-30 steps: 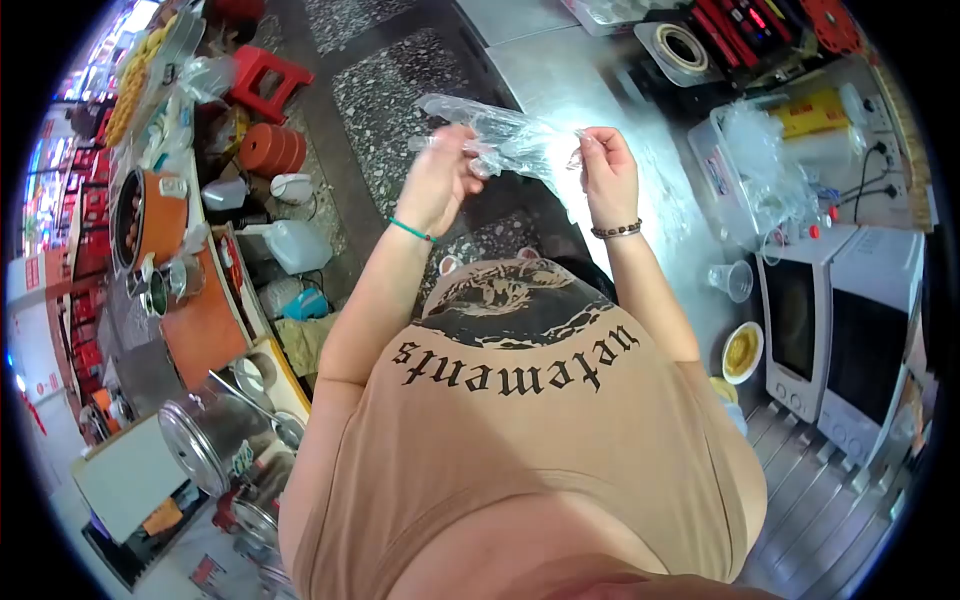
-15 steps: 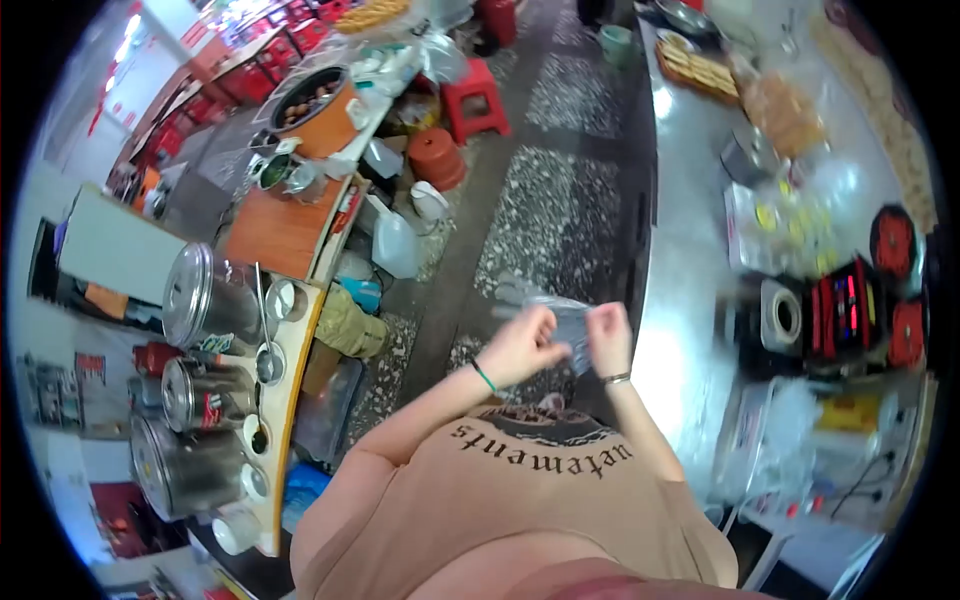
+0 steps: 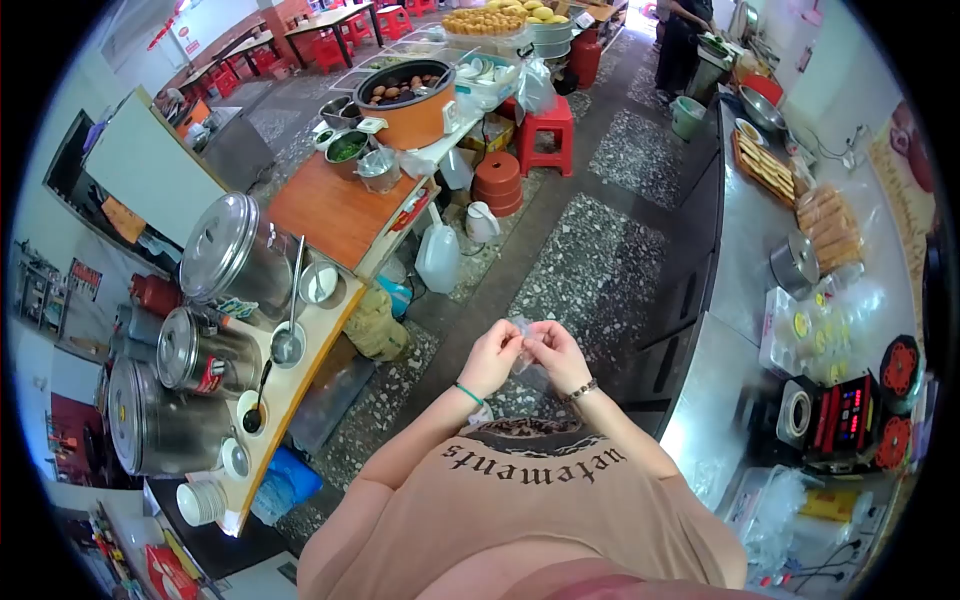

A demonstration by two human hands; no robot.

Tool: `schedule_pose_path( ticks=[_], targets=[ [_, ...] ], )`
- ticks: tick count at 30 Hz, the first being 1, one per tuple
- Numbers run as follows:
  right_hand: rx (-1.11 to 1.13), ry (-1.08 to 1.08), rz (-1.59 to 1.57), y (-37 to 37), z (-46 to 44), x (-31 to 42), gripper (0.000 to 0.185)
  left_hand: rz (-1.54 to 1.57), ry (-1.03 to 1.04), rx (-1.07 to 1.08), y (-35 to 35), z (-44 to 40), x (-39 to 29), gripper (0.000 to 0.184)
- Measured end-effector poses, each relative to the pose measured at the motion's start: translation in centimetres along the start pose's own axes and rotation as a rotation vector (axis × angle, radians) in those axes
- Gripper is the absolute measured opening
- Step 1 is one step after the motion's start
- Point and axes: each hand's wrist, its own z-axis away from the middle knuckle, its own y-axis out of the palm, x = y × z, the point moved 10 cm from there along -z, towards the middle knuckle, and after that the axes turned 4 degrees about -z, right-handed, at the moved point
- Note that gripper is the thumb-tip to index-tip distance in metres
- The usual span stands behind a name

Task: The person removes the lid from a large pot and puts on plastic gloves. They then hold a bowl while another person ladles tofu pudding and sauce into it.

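Both of my hands are close together in front of my shirt, over the aisle floor. Thin clear plastic is pinched between their fingers; it is crumpled, and I cannot tell whether it is a bag or a glove. My left hand, with a green band at the wrist, is closed on its left side. My right hand, wearing a dark bracelet, grips it from the right, thumb and fingertips pressed together. The fingertips of the two hands almost meet, and part of the plastic is hidden behind them.
Left, a wooden-edged counter carries large steel pots, bowls and ladles. Beyond stands an orange pot of eggs. A steel counter on my right bears a black-and-red appliance and a bread tray. A person stands far ahead.
My hands have drawn together, and the plastic, spread out and blurred before, is now bunched between the fingertips. The camera view has shifted, showing more of the far aisle and a person there.
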Motion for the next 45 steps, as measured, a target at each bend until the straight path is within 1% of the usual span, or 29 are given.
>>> schedule_pose_path(
  ticks=[1, 3, 4, 7, 8, 9, 11, 12, 13, 15, 17, 19, 21, 23, 25, 27, 29, 30, 31, 33, 34, 35, 36, 37, 38, 39, 41, 43, 45],
  targets=[
    [-0.012, -0.007, 0.001, 0.8, -1.2, 0.1, 0.015, 0.003, 0.006, 0.013, -0.8, -0.6, 0.6, 0.005],
    [0.007, -0.077, 0.094, 2.3, -3.0, 0.8, 0.007, 0.326, -0.033, -0.038, -2.7, -1.7, 2.1, 0.007],
    [-0.017, -0.090, 0.068, 2.8, -3.8, 1.3, 0.005, 0.429, -0.108, -0.016, -3.2, -2.2, 3.2, 0.009],
    [-0.042, -0.092, 0.088, 3.5, -5.7, 2.9, 0.006, 0.603, -0.114, 0.055, -4.5, -3.5, 2.1, 0.011],
    [-0.063, -0.096, 0.145, 3.7, -5.9, 3.5, 0.007, 0.384, -0.084, 0.088, -4.8, -3.6, 1.1, 0.012],
    [-0.076, -0.100, 0.144, 3.8, -6.2, 3.5, 0.007, 0.385, -0.084, 0.103, -4.6, -3.9, 1.1, 0.012],
    [0.014, -0.156, 0.200, 4.8, -6.2, 3.8, 0.007, 0.073, 0.129, 0.198, -3.1, -3.7, -0.5, 0.019],
    [0.020, -0.127, 0.188, 4.6, -6.2, 3.8, 0.008, 0.287, 0.049, 0.239, -2.8, -3.7, -2.3, 0.021],
    [0.013, -0.136, 0.189, 4.0, -6.2, 4.5, 0.008, 0.285, 0.057, 0.248, -2.9, -4.2, -2.2, 0.021],
    [-0.093, -0.167, 0.598, 2.0, -6.0, 6.4, 0.008, 0.034, -0.003, 0.249, -3.9, -5.3, -0.8, 0.013],
    [-0.136, -0.210, 0.634, 2.4, -4.3, 10.8, 0.009, -0.049, 0.052, 0.129, -5.8, -6.0, -5.0, 0.015],
    [-0.089, -0.311, 0.766, 4.6, -2.2, 16.6, 0.010, -0.076, 0.216, 0.061, -6.5, -6.0, -13.0, 0.019],
    [-0.072, -0.409, 0.808, 6.3, 0.5, 22.3, 0.011, -0.228, 0.446, 0.001, -6.4, -5.6, -20.8, 0.018],
    [-0.062, -0.580, 0.826, 8.0, 4.3, 28.0, 0.013, -0.266, 0.622, -0.001, -5.6, -4.0, -27.7, 0.017],
    [0.001, -0.873, 0.827, 9.3, 8.6, 32.5, 0.017, -0.290, 0.717, 0.069, -4.8, -1.9, -32.3, 0.019],
    [-0.054, -0.946, 0.703, 9.0, 11.7, 34.7, 0.019, -0.213, 1.005, 0.017, -4.3, 0.3, -36.0, 0.021],
    [0.229, -1.041, 0.839, 10.4, 13.4, 36.2, 0.021, -0.249, 0.913, 0.010, -3.3, 1.8, -38.5, 0.015],
    [0.188, -1.040, 0.799, 9.9, 13.9, 36.9, 0.017, -0.288, 0.828, -0.002, -2.9, 1.8, -38.7, 0.010],
    [0.181, -1.037, 0.795, 9.4, 13.9, 37.1, 0.017, -0.289, 0.825, 0.005, -2.3, 1.3, -38.6, 0.010],
    [0.133, -1.031, 0.976, 8.7, 13.4, 36.8, 0.010, -0.305, 0.882, 0.011, -1.0, 0.0, -37.6, 0.021],
    [-0.088, -1.007, 0.926, 6.8, 12.7, 36.2, 0.020, -0.312, 0.916, 0.008, -0.4, -0.7, -37.0, 0.026],
    [-0.101, -1.014, 1.150, 6.5, 11.4, 35.9, 0.029, -0.379, 0.826, 0.011, 0.5, -2.5, -35.5, 0.024],
    [-0.155, -0.723, 1.186, 4.3, 8.8, 34.2, 0.037, -0.445, 0.731, 0.014, 1.2, -4.4, -33.5, 0.023],
    [-0.223, -0.779, 1.191, 3.1, 7.7, 33.7, 0.045, -0.459, 0.664, 0.023, 2.1, -6.2, -31.4, 0.021],
    [-0.296, -0.971, 1.175, 3.0, 8.0, 33.7, 0.047, -0.473, 0.595, 0.031, 3.0, -7.9, -28.7, 0.019],
    [-0.250, -1.204, 1.192, 3.7, 9.0, 32.9, 0.050, -0.465, 0.593, 0.055, 4.1, -9.0, -26.2, 0.018],
    [0.026, -1.184, 1.078, 4.9, 7.9, 29.4, 0.043, -0.491, 0.660, 0.130, 6.9, -11.4, -20.2, 0.011],
    [-0.048, -0.993, 1.130, 2.6, 3.5, 25.4, 0.031, -0.011, 0.501, 0.301, 8.5, -12.7, -15.7, 0.009],
    [-0.116, -0.870, 1.146, -0.5, 1.0, 22.8, 0.022, -0.429, 0.341, 0.246, 8.2, -14.5, -12.9, 0.016]
  ],
)
